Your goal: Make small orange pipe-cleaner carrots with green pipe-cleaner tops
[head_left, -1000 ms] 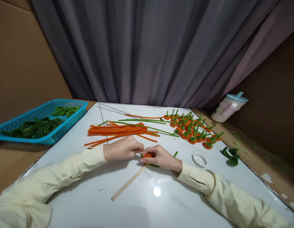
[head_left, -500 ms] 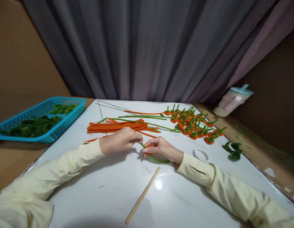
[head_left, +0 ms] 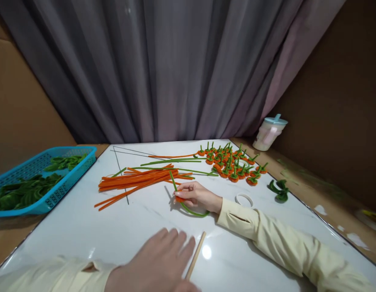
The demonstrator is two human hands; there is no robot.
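My right hand pinches a small orange pipe-cleaner pumpkin, mostly covered by the fingers. A green pipe cleaner sticks up from it, and its other end curves under the hand along the tabletop. Low in the view, my left hand is slightly blurred, palm down with its fingers stretched out, and nothing shows in it. A thin wooden stick lies right beside its fingertips. Beyond the hands rests a loose bundle of orange pipe cleaners, with green pipe cleaners behind it.
Several orange pumpkins with green stems stand at the back right, near a white tape ring and curled green pieces. At left is a blue basket of green pieces. A lidded cup stands far right.
My left hand has let go of the green stem and come down and nearer, opening beside the wooden stick. My right hand still holds the orange piece. The view has shifted slightly.
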